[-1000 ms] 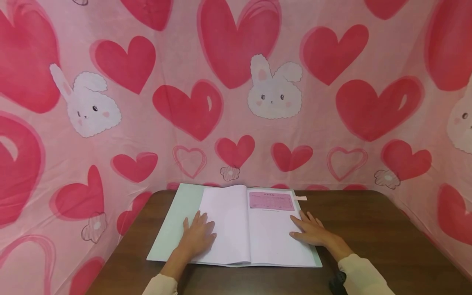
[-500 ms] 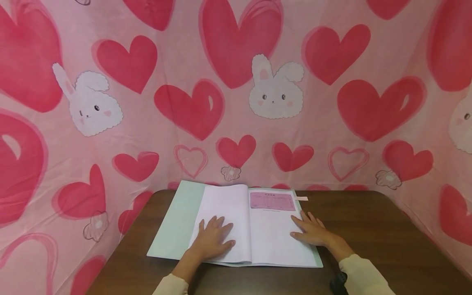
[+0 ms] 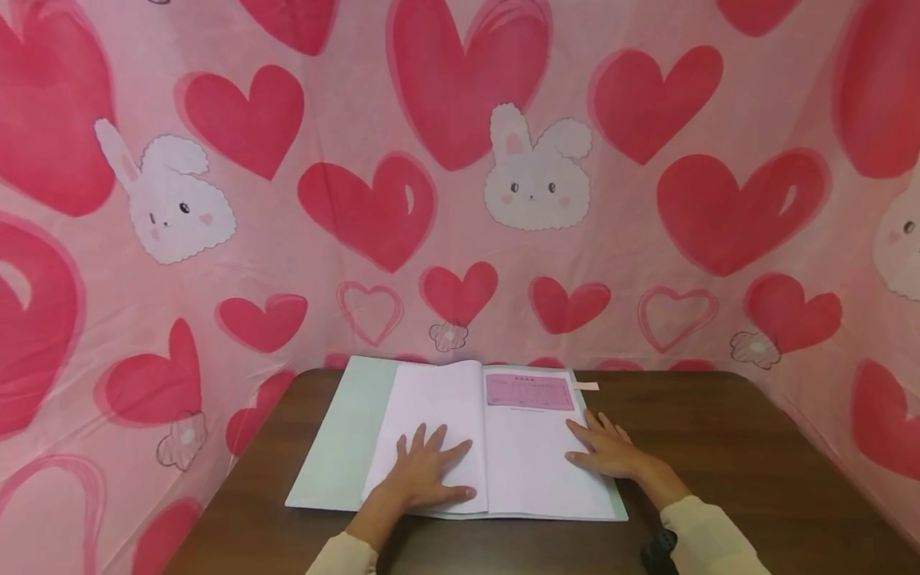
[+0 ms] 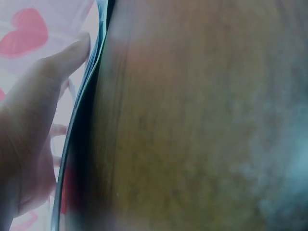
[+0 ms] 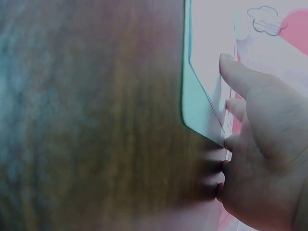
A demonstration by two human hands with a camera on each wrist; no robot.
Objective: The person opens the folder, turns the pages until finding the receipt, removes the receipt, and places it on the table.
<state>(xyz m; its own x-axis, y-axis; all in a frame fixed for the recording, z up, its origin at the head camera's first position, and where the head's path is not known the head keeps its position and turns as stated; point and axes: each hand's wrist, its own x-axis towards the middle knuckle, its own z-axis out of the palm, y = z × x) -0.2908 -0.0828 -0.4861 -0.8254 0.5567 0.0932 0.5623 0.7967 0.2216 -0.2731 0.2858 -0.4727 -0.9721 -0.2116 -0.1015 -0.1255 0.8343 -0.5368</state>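
Observation:
A booklet with a pale green cover [image 3: 343, 435] lies spread on the table, showing white pages. My left hand [image 3: 424, 471] rests with fingers spread on the left page [image 3: 434, 395], its thumb close to the centre fold. On the right page [image 3: 532, 471] is a pink printed block [image 3: 528, 392] near the top. My right hand [image 3: 611, 450] lies over that page's outer edge, fingers extended. The left wrist view has the left thumb [image 4: 72, 55] by the booklet's edge. In the right wrist view, the right hand [image 5: 264, 130] touches the booklet near its green corner [image 5: 199, 103].
The dark brown wooden table [image 3: 719, 463] extends to both sides of the booklet. A small pink tab [image 3: 586, 386] sticks out from the right page. Behind hangs a pink cloth [image 3: 618, 239] printed with red hearts and white rabbits. A dark object [image 3: 657, 551] sits at the right sleeve.
My left hand has slid rightward across the left page toward the fold, its fingers spreading wider. The right hand has stayed in place.

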